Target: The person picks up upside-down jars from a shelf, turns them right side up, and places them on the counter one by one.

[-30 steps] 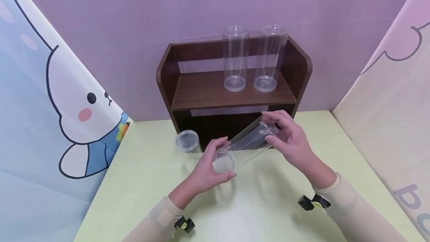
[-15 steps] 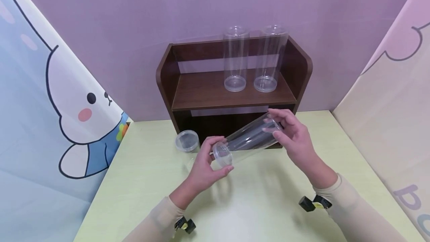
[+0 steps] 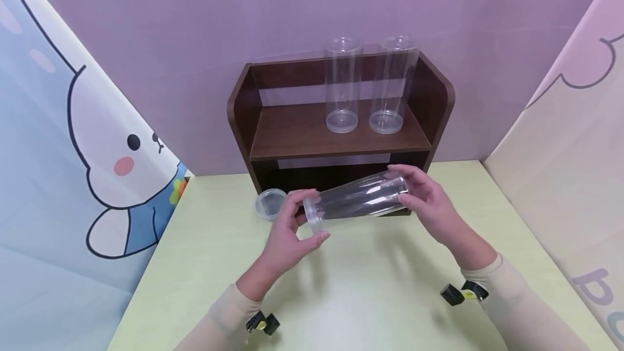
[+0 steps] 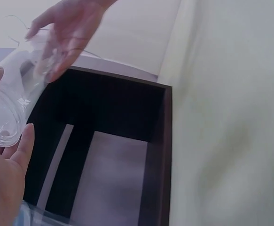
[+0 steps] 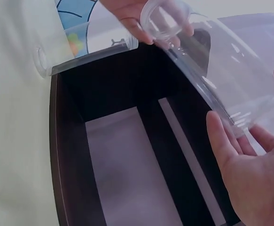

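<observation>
Tube (image 3: 358, 202) of clear plastic lies nearly level between my two hands, above the desk (image 3: 370, 291) and just in front of the lower opening of the brown shelf (image 3: 336, 134). Its long axis runs left to right across me, with the right end a little higher and farther from me than the left.

My left hand (image 3: 287, 234) holds the left end: thumb and fingers curl around the rim there, which looks capped by a clear round lid (image 3: 312, 215). In the left wrist view that end sits against my fingers (image 4: 21, 146), and in the right wrist view it shows as a clear ring (image 5: 162, 19). My right hand (image 3: 429, 205) cups the right end, fingers bent around the wall of the tube and the palm behind it; in the right wrist view the tube wall rests on my fingertips (image 5: 221, 136). So both hands hold the tube, one at each end, and neither is nearer to it than the other.

Two more clear tubes (image 3: 343, 88) (image 3: 392, 85) stand upright side by side on the upper board of the shelf, well above and behind the one I hold. Another clear tube (image 3: 270, 203) lies on the desk to the left of my left hand, just beside the foot of the shelf, its round end toward me.
</observation>
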Demonstrator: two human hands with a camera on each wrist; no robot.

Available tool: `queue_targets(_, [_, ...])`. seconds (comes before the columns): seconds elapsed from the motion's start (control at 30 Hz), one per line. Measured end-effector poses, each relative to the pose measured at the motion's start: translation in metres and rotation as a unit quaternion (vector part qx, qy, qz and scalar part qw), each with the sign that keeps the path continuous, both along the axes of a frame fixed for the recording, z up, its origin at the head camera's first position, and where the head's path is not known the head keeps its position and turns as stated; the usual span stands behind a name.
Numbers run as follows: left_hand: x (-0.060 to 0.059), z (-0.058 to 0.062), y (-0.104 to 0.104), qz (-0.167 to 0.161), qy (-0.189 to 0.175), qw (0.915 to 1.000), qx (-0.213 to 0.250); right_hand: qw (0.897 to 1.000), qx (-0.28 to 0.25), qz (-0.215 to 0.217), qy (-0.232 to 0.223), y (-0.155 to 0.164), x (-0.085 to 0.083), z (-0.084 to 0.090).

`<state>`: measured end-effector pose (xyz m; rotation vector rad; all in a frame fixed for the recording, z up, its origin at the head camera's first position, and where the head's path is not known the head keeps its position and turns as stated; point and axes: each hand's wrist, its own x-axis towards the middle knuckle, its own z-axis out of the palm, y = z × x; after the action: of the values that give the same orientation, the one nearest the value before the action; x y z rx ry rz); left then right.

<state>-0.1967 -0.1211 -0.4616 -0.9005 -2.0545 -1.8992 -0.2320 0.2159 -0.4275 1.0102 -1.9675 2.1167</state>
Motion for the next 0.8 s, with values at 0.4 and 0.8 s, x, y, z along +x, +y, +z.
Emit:
queue_targets(0.4, [-0.003, 0.016, -0.010, -0.011, 0.009, 0.9998, 0.012, 0.995, 0.009, 0.089, -0.034, 0.009, -0.005, -0.009])
queue_targets(0.8, [-0.007, 0.022, -0.015, -0.027, -0.003, 0.9992, 0.029, 0.993, 0.063, 0.083, -0.051, 0.015, -0.004, -0.016])
